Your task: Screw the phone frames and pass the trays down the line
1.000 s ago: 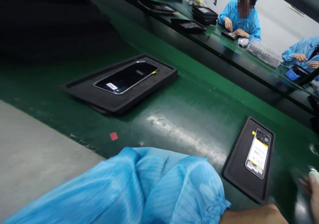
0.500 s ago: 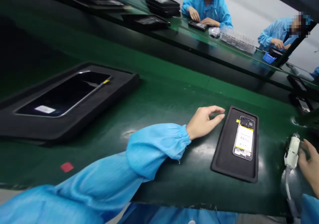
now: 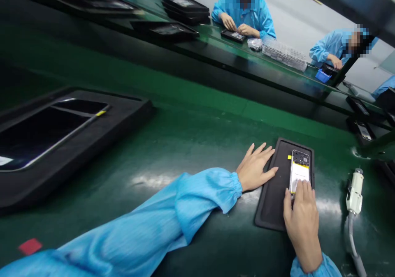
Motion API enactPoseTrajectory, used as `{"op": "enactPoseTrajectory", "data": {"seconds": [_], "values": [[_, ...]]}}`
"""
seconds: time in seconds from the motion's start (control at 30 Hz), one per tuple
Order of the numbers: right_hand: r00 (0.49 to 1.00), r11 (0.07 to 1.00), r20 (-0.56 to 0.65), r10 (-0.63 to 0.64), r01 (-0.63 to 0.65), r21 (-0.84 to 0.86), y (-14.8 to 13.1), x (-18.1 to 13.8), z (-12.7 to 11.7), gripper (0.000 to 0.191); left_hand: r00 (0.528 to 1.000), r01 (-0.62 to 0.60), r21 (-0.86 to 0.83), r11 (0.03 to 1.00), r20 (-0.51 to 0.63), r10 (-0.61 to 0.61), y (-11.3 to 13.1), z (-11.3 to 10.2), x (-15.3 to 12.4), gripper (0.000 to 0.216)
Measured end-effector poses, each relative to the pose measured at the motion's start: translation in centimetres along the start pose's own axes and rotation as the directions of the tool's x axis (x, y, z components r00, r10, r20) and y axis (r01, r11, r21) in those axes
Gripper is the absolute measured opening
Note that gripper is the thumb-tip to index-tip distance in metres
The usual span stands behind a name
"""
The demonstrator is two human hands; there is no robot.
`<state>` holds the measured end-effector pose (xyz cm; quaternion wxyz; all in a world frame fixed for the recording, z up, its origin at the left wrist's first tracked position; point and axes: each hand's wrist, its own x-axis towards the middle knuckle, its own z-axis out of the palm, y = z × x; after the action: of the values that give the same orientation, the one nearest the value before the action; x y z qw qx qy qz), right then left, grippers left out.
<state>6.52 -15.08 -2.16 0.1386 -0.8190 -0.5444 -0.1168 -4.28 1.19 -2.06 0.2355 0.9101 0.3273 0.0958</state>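
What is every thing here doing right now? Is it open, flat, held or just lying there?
Left hand: flat, fingers spread on the small tray's left edge.
Right hand: fingertips pressing the opened phone.
Opened phone: back off, lying in its tray.
Small tray: flat on the green belt.
White tool: lying unheld.
Big tray: holds a dark panel.

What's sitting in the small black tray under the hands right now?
An opened phone lies in the small black tray, its yellow-edged battery and top circuitry showing. The right hand covers its lower end; the left hand rests flat on the tray's left edge.
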Motion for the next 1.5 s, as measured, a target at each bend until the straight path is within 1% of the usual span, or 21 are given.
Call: {"op": "enactPoseTrajectory", "data": {"seconds": [0.07, 0.13, 0.17, 0.23, 0.27, 0.3, 0.37, 0.43, 0.5, 0.63, 0.73, 0.87, 1.03, 1.13, 1.2, 1.23, 1.27, 1.33, 1.4, 1.43, 1.5], "values": [[0.997, 0.991, -0.061, 0.047, -0.039, 0.128, 1.0, 0.2, -1.0, 0.054, 1.000, -0.002, -0.001, 1.000, -0.002, 0.002, 0.0, -0.1, 0.0, 0.065], [0.968, 0.929, -0.095, 0.233, -0.193, 0.316, 1.9, 0.5, -1.9, 0.055, 1.000, -0.002, -0.010, 1.000, 0.002, 0.002, 0.1, -0.2, 0.0, 0.065], [0.933, 0.848, -0.071, 0.352, -0.286, 0.446, 2.2, 0.5, -2.2, 0.056, 1.000, 0.000, -0.017, 1.000, 0.005, 0.000, 0.1, -0.2, 0.0, 0.065], [0.849, 0.592, 0.079, 0.522, -0.427, 0.683, 2.5, 0.5, -2.4, 0.059, 1.000, 0.001, -0.028, 1.000, 0.005, 0.000, 0.2, -0.3, 0.0, 0.064], [0.827, 0.487, 0.150, 0.542, -0.454, 0.746, 2.5, 0.3, -2.3, 0.060, 1.000, 0.001, -0.032, 0.999, 0.004, -0.001, 0.2, -0.3, 0.0, 0.064], [0.822, 0.438, 0.182, 0.541, -0.459, 0.773, 2.6, 0.1, -2.1, 0.061, 1.000, 0.002, -0.035, 0.999, -0.002, -0.002, 0.2, -0.3, 0.0, 0.064], [0.836, 0.509, 0.125, 0.534, -0.436, 0.742, 2.9, -0.5, -1.7, 0.061, 1.000, 0.002, -0.040, 0.999, -0.017, -0.003, 0.3, -0.3, 0.0, 0.064], [0.859, 0.668, 0.001, 0.511, -0.398, 0.628, 3.6, -0.9, -1.1, 0.062, 1.000, 0.001, -0.039, 0.999, -0.025, -0.002, 0.3, -0.4, 0.0, 0.063], [0.903, 0.810, -0.052, 0.427, -0.356, 0.465, 4.3, -1.0, -0.5, 0.066, 1.000, -0.002, -0.033, 0.999, -0.026, 0.001, 0.3, -0.4, -0.1, 0.063], [0.973, 0.970, 0.072, 0.222, -0.227, 0.089, 3.8, 0.1, 0.6, 0.080, 1.000, 0.000, -0.011, 1.000, -0.011, 0.000, 0.3, -0.5, -0.2, 0.063], [0.978, 0.991, 0.161, 0.132, -0.129, -0.028, 2.5, 1.4, 1.0, 0.084, 1.000, -0.018, 0.015, 1.000, 0.008, 0.017, 0.2, -0.6, -0.2, 0.062], [0.972, 0.994, 0.217, 0.085, -0.098, 0.048, 2.9, 2.1, 1.0, 0.079, 0.999, -0.041, 0.034, 0.999, 0.021, 0.040, 0.0, -0.6, -0.2, 0.060], [0.933, 0.931, 0.188, 0.306, -0.335, 0.147, 6.4, 0.6, 1.8, 0.092, 0.999, 0.035, 0.058, 0.998, -0.017, -0.034, 0.5, -0.3, -0.8, 0.060], [0.928, 0.880, 0.196, 0.316, -0.364, 0.305, 7.2, -0.7, 2.8, 0.089, 0.998, 0.057, 0.055, 0.997, -0.010, -0.057, 0.9, -0.3, -1.2, 0.059], [0.933, 0.789, 0.184, 0.311, -0.361, 0.497, 6.6, -1.0, 3.1, 0.080, 0.997, 0.068, -0.001, 0.998, 0.020, -0.068, 1.0, -0.6, -1.2, 0.060], [0.915, 0.695, 0.197, 0.352, -0.396, 0.601, 6.2, -1.0, 3.0, 0.076, 0.996, 0.078, -0.059, 0.995, 0.037, -0.076, 1.0, -0.8, -1.2, 0.061], [0.878, 0.555, 0.233, 0.417, -0.450, 0.700, 5.6, -0.8, 2.7, 0.075, 0.994, 0.097, -0.145, 0.985, 0.056, -0.090, 0.9, -1.1, -1.2, 0.063], [0.761, 0.194, 0.372, 0.531, -0.537, 0.821, 4.3, -0.1, 1.6, 0.083, 0.992, 0.123, -0.410, 0.904, 0.088, -0.096, 0.8, -1.9, -1.3, 0.070], [0.670, -0.100, 0.491, 0.557, -0.533, 0.840, 3.0, 1.0, 0.2, 0.093, 0.991, 0.134, -0.706, 0.695, 0.099, -0.091, 0.8, -3.0, -1.8, 0.078], [0.645, -0.183, 0.515, 0.564, -0.511, 0.840, 2.3, 1.6, -0.5, 0.095, 0.990, 0.136, -0.829, 0.543, 0.103, -0.092, 0.8, -3.4, -2.2, 0.082], [0.631, -0.257, 0.513, 0.583, -0.456, 0.852, 1.1, 2.7, -1.2, 0.094, 0.984, 0.152, -0.964, 0.220, 0.127, -0.124, 1.2, -4.0, -3.5, 0.089]]}}
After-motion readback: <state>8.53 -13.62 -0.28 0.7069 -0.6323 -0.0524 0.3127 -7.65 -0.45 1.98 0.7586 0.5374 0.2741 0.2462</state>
